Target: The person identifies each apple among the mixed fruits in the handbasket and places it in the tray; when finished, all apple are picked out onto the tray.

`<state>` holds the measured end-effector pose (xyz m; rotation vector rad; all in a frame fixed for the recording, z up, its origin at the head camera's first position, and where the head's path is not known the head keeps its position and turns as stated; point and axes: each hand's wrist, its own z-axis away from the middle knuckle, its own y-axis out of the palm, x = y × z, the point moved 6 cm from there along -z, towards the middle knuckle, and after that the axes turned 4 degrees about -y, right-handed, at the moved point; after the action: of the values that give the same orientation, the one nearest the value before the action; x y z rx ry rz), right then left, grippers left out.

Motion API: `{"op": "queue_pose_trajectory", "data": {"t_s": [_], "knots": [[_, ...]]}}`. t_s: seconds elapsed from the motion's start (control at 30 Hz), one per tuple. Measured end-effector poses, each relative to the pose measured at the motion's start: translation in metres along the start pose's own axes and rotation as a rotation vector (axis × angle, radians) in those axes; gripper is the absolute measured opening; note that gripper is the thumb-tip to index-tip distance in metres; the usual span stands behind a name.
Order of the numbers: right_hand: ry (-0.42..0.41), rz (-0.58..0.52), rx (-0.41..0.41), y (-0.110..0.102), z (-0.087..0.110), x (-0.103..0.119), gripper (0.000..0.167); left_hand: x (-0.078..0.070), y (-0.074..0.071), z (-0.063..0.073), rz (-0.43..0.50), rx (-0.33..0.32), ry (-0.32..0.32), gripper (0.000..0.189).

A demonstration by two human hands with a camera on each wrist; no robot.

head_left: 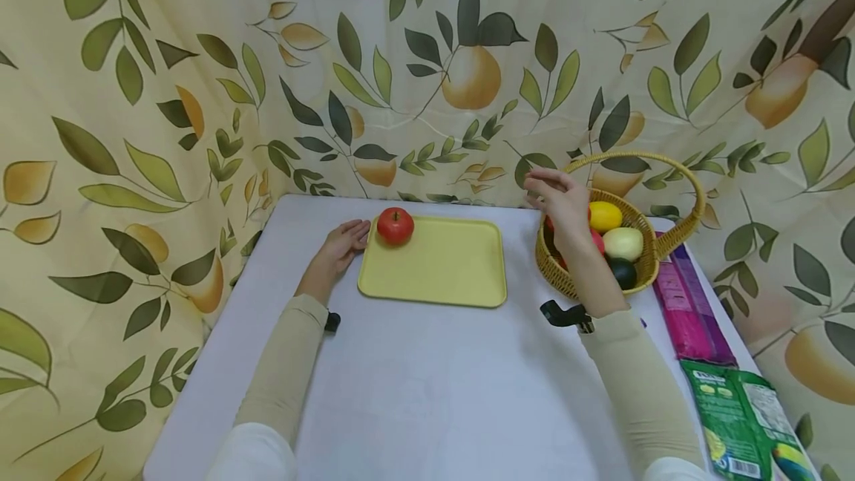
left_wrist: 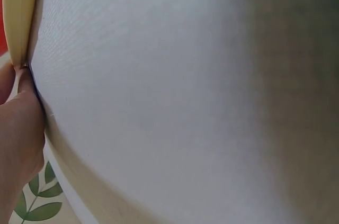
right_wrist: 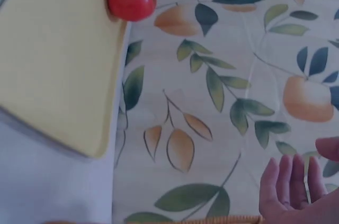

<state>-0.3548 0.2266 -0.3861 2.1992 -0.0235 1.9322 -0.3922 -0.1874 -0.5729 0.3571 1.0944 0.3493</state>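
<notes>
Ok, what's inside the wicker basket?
The wicker basket holds a yellow item, a pale round one, a dark one and partly visible red pieces. The right hand and forearm block part of the view, and whatever lies underneath is hidden.

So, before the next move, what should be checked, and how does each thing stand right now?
1. Right grip free: ok, fingers loosely curved, holding nothing.
2. Right grip's height above the basket: cannot tell; in the head view it overlaps the basket's left side.
3. Basket stocked: ok, a yellow piece, a pale piece and a dark piece show among others.
4. Red fruit on the tray: ok, at the far left corner.
5. Left grip at the tray: ok, touching its left edge.
6. Left grip pinching the tray firmly: cannot tell.
</notes>
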Motion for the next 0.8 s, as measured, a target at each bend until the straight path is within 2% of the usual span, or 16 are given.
{"op": "queue_pose_trajectory", "data": {"t_s": [0.2,0.3,0.47,0.63,0.8], "knots": [[-0.002,-0.011,-0.061,-0.029,-0.002,0.010,0.025,0.000,0.000,-0.002,0.001,-0.011,-0.006,0.085],[-0.001,-0.016,-0.075,-0.041,-0.002,0.014,0.028,0.000,0.000,-0.001,-0.001,-0.011,-0.006,0.085],[0.031,-0.015,-0.046,-0.054,0.001,0.018,0.039,-0.001,0.001,0.002,-0.011,0.002,0.002,0.086],[0.103,0.057,0.006,-0.070,0.000,0.013,0.032,-0.002,0.002,0.003,-0.025,0.001,0.008,0.086],[0.154,0.091,0.002,-0.087,-0.006,0.007,0.030,-0.001,0.003,0.004,-0.030,0.000,0.007,0.084]]}}
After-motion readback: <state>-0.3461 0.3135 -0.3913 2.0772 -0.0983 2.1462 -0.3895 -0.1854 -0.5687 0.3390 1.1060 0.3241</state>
